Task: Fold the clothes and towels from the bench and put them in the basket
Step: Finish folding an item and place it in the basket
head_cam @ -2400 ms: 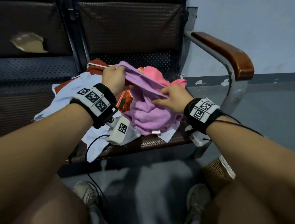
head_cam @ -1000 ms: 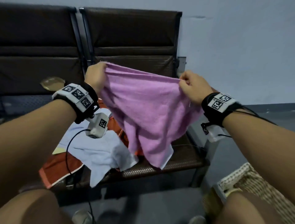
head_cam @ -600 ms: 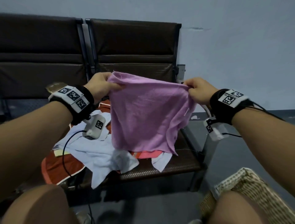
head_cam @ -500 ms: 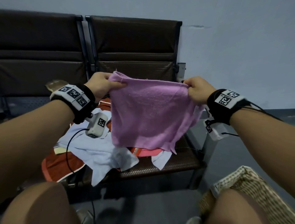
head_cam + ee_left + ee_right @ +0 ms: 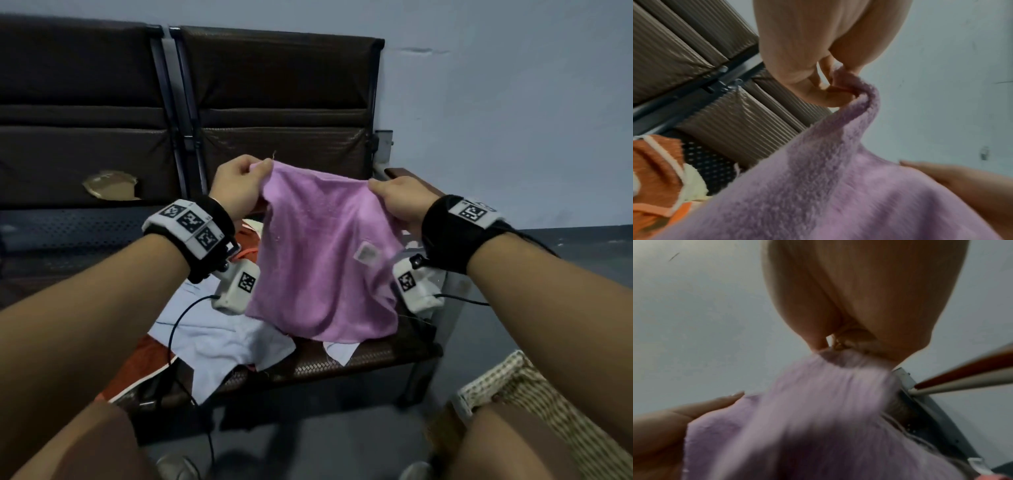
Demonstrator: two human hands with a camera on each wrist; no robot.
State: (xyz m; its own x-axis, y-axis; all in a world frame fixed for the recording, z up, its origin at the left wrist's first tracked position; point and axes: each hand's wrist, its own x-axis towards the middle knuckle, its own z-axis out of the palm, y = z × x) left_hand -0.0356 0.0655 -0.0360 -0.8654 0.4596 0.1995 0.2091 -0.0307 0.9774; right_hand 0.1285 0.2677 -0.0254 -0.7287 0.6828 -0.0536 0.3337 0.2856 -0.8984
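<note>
Since half a second ago my two hands have come closer together, so the purple towel (image 5: 325, 260) sags between them with slack along its top edge instead of being stretched flat. Left hand (image 5: 236, 188) pinches the top left corner, thumb against curled fingers; the left wrist view shows the terry edge rolled into that pinch. Right hand (image 5: 399, 202) pinches the top right corner the same way; right wrist view is blurred but the cloth bunches right at the fingertips. Towel hangs in the air above the bench seat (image 5: 370, 356), its lower hem just over the pile, a small white label showing on the near face.

Progress: early, I judge. This towel is spread out but shows no crease yet, so the first fold looks only just started. Left on the seat unfolded: a pale blue garment (image 5: 219, 339) draped over the near edge, an orange cloth (image 5: 144, 359) under it, and a white piece poking out below the towel. Wicker basket (image 5: 534, 411) sits on the floor near right; only its rim shows, contents cannot be told.
</note>
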